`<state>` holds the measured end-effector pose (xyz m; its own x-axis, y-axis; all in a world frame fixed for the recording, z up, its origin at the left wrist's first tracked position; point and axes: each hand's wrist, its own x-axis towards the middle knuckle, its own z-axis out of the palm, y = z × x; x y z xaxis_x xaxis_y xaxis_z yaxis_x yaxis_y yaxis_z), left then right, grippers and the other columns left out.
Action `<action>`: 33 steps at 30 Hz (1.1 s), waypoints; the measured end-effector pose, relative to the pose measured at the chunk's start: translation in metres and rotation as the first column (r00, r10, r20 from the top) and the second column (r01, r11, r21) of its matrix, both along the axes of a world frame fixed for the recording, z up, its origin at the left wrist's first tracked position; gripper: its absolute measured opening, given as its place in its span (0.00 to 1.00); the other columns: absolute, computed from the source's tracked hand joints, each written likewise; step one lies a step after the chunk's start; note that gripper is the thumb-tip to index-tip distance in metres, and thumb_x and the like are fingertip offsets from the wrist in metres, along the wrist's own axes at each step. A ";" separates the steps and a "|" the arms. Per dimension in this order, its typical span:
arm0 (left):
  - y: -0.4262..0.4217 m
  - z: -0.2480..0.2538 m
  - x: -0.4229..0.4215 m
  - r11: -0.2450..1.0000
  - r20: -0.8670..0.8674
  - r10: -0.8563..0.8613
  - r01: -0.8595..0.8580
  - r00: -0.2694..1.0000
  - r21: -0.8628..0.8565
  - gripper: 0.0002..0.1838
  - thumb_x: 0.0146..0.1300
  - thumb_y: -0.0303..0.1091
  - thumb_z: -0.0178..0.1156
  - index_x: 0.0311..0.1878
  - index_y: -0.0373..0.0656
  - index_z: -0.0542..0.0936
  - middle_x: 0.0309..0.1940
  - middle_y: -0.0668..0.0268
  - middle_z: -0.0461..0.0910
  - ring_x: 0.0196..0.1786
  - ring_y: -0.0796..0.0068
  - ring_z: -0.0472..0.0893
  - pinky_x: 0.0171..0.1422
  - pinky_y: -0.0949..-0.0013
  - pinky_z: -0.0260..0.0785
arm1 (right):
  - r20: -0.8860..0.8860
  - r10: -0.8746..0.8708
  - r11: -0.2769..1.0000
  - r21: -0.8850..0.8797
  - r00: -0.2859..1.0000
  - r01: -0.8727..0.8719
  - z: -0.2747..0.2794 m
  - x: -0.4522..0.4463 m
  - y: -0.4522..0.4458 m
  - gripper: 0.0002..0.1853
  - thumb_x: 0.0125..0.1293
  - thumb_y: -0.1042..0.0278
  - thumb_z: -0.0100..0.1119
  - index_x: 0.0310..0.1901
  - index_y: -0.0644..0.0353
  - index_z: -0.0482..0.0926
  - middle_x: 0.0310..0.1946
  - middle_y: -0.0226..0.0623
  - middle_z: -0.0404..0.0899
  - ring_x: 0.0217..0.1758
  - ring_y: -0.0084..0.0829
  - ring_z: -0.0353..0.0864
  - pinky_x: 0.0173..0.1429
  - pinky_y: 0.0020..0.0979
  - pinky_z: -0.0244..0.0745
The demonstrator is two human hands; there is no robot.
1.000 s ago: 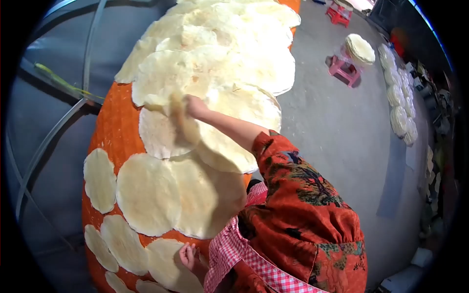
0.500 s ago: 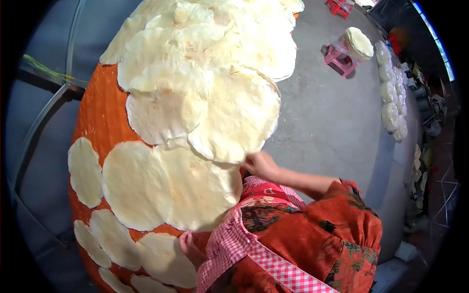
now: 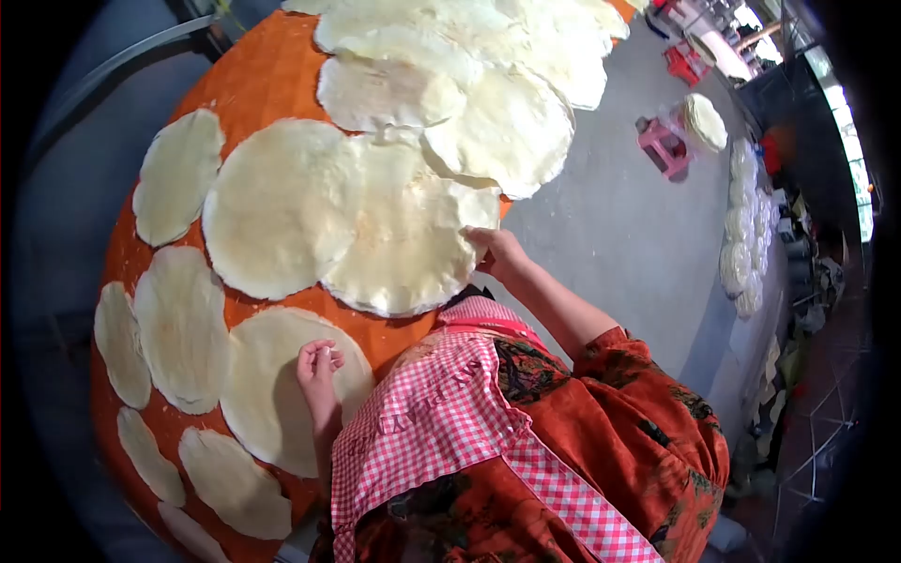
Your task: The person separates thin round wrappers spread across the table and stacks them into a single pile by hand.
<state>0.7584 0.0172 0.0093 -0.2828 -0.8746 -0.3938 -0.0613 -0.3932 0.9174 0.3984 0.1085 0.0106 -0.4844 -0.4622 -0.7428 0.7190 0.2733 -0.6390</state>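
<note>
My right hand (image 3: 493, 251) pinches the right edge of a thin, round, pale flatbread (image 3: 408, 235), whose edge there is slightly raised. That flatbread overlaps another large flatbread (image 3: 277, 206) on its left. My left hand (image 3: 319, 364) hangs over a lower flatbread (image 3: 267, 385), its fingers loosely curled and a little apart, with nothing visible in them. Above my right hand, another flatbread (image 3: 511, 131) overlaps the pile (image 3: 404, 47) at the far end. All lie on an orange cloth (image 3: 253, 84).
Several flatbreads, one of them small (image 3: 235, 479), lie at the lower left. On the floor to the right stand a pink stool (image 3: 664, 150) with a round stack (image 3: 704, 122) on it and a row of wrapped stacks (image 3: 739, 225). Farther back is a red stool (image 3: 687, 64).
My view has shifted. My right hand, blurred near the flatbread's edge before, now grips it. My left hand has moved from beside the apron to over the lower flatbread.
</note>
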 end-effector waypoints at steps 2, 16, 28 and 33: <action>0.007 0.000 0.024 1.000 -0.042 0.017 -0.016 0.999 0.024 0.05 0.66 0.26 0.50 0.42 0.37 0.74 0.40 0.64 0.77 0.36 0.78 0.76 0.42 0.74 0.72 | -0.255 0.069 0.996 -0.033 0.965 -0.080 0.007 0.007 -0.018 0.15 0.56 0.69 0.62 0.44 0.64 0.77 0.36 0.38 0.80 0.34 0.31 0.81 0.37 0.35 0.78; -0.010 0.036 0.065 0.983 -0.956 0.121 0.105 0.268 0.154 0.35 0.63 0.68 0.41 0.66 0.54 0.64 0.68 0.59 0.59 0.70 0.52 0.58 0.69 0.38 0.51 | -0.678 0.207 0.319 0.728 -0.705 -0.606 0.245 0.261 -0.127 0.13 0.54 0.64 0.54 0.38 0.62 0.77 0.27 0.49 0.80 0.31 0.47 0.81 0.38 0.43 0.75; -0.003 0.000 0.068 0.888 -0.802 0.459 -0.204 0.383 0.411 0.39 0.65 0.68 0.34 0.68 0.48 0.60 0.62 0.64 0.66 0.64 0.66 0.66 0.65 0.58 0.61 | -0.886 0.315 -0.011 0.354 -0.340 -0.935 0.025 0.272 -0.114 0.28 0.55 0.52 0.65 0.55 0.57 0.74 0.59 0.47 0.68 0.64 0.49 0.65 0.66 0.40 0.64; 0.004 0.006 0.066 0.933 -0.855 0.359 -0.152 0.375 0.325 0.34 0.67 0.61 0.41 0.67 0.46 0.60 0.61 0.62 0.67 0.63 0.64 0.67 0.63 0.53 0.62 | -0.914 0.375 -0.106 0.122 -0.153 -0.987 0.021 0.255 -0.128 0.16 0.64 0.59 0.57 0.48 0.59 0.80 0.55 0.45 0.74 0.62 0.46 0.69 0.65 0.38 0.66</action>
